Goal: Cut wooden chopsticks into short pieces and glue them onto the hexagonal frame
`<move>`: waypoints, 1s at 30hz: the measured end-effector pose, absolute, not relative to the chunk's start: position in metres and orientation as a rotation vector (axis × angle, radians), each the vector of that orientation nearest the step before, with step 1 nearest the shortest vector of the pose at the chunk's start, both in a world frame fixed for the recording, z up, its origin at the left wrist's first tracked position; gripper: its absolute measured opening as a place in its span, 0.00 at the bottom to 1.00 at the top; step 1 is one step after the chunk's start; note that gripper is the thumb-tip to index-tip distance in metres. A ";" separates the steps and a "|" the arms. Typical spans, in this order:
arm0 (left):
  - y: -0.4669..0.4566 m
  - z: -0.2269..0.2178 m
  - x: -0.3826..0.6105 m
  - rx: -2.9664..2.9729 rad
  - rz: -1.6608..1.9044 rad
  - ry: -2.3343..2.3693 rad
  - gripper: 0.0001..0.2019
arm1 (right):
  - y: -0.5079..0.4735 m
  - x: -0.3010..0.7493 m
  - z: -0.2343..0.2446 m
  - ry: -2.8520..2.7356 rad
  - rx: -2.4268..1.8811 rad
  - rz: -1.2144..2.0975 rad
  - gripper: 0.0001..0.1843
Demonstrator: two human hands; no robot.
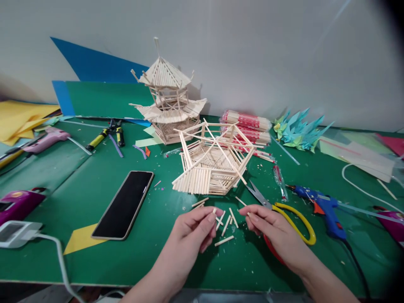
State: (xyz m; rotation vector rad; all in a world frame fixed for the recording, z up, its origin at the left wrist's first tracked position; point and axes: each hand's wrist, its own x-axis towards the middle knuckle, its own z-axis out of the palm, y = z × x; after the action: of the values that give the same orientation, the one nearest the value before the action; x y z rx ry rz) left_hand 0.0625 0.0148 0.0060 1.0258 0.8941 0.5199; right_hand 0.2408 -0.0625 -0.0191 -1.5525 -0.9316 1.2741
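Note:
Between thumb and fingers, my left hand (197, 229) pinches a short wooden stick (214, 211), its pale end poking up. My right hand (271, 229) is closed in a pinch too; a tiny pale tip shows at the fingers, too small to name. Several cut stick pieces (226, 225) lie loose on the green table between the hands. Just beyond them stands an open six-sided stick frame (217, 158), one front side covered with a row of sticks. Scissors (295, 216) with yellow and red handles lie beside and partly under my right hand.
A finished-looking stick pagoda (168, 101) stands behind the frame, near packs of sticks (248, 122). A blue glue gun (325, 206) with a cord lies right. At left are a phone (124, 206), pliers (101, 136) and a pink glue gun (47, 139). Folded blue paper (298, 128) sits back right.

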 end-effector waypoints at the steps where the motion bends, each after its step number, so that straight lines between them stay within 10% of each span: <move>1: 0.015 0.005 0.064 0.925 0.522 0.877 0.10 | -0.061 0.239 -0.021 -0.914 -1.534 1.260 0.11; 30: 0.000 -0.001 0.080 0.823 0.514 0.786 0.09 | -0.040 0.199 -0.021 -0.796 -1.335 1.011 0.16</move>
State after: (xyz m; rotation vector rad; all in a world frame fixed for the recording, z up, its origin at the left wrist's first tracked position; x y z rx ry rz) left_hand 0.0800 0.0003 -0.0009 0.8226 0.7865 0.5136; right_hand 0.1990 -0.0395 -0.0209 -1.3354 -0.7963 1.0106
